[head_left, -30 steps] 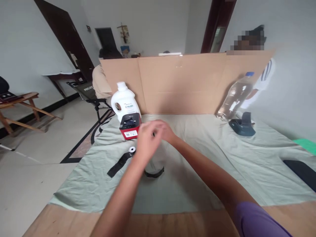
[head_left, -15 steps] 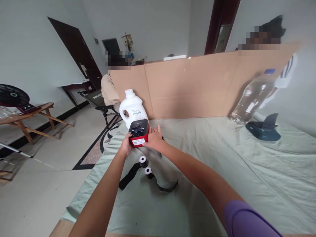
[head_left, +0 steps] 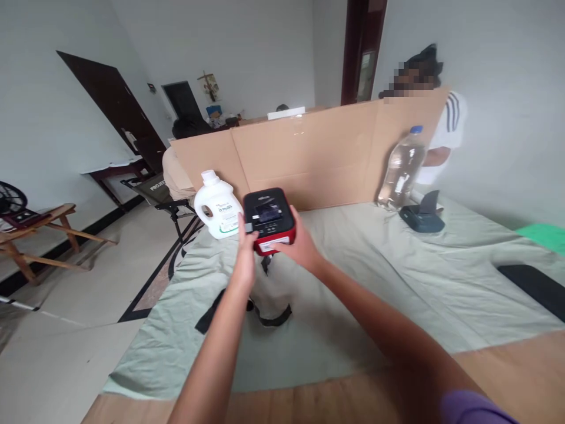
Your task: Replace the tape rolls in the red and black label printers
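Observation:
A black and red box-shaped device (head_left: 268, 215) with a white label on its front is held between both hands above the cloth. My left hand (head_left: 246, 250) grips its left side, and my right hand (head_left: 302, 242) wraps round the right side, thumb by the label. Left of the device stands a white jug (head_left: 218, 206) with a handle. Below the hands, black strips (head_left: 274, 318) lie on the green cloth (head_left: 344, 282); my left forearm hides part of them.
A cardboard panel (head_left: 309, 159) stands along the back. At the right are a clear bottle (head_left: 401, 171) with a blue cap, a dark device (head_left: 422, 219) and a black flat object (head_left: 534, 285). Two people (head_left: 445, 135) are behind the panel.
Both hands have lifted the device up and to the right, away from the jug. The view has shifted right, and the black flat object has come into sight.

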`<state>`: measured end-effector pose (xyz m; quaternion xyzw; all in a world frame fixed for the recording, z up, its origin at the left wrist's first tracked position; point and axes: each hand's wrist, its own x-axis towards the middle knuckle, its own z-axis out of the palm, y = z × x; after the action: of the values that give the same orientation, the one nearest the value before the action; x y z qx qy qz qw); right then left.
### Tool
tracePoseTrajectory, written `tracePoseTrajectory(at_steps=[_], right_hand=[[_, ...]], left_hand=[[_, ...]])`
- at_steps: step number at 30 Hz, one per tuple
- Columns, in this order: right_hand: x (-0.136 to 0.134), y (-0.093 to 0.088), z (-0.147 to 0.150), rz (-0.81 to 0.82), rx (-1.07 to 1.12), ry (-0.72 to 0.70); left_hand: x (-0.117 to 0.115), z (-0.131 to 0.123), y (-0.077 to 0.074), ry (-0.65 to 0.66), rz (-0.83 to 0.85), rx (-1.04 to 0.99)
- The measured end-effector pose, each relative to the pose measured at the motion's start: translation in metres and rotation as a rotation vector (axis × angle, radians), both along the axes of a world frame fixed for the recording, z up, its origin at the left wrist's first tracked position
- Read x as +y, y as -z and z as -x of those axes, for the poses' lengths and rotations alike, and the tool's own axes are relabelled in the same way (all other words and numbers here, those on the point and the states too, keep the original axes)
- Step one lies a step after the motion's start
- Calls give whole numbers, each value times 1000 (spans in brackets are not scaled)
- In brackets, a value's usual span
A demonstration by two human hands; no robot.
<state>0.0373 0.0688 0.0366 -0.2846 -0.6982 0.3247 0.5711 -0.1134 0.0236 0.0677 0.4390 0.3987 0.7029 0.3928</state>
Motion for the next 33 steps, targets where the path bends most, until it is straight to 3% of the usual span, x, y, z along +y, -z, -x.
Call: tracePoseTrajectory(at_steps=[5,8,12,15,23,29,33], right_hand=[[-29,42,-133,60,-91,228],[-34,73,-169,131,-104,324],[-25,94,-167,176,-96,261],[-20,95,-156,153,-81,206],[-21,94,-153,192,-190,234],[-33,90,-156,252,-263,271],[-40,100,-162,341,-249,248]], left_hand=[[6,-129,57,144,38,37],[15,-166,88,184,98,73],[18,-168,107,109,25,127],[15,-159,111,54,-24,122],[17,-154,125,34,4,117],[8,-152,127,4,24,204],[2,-153,126,-3,71,246]])
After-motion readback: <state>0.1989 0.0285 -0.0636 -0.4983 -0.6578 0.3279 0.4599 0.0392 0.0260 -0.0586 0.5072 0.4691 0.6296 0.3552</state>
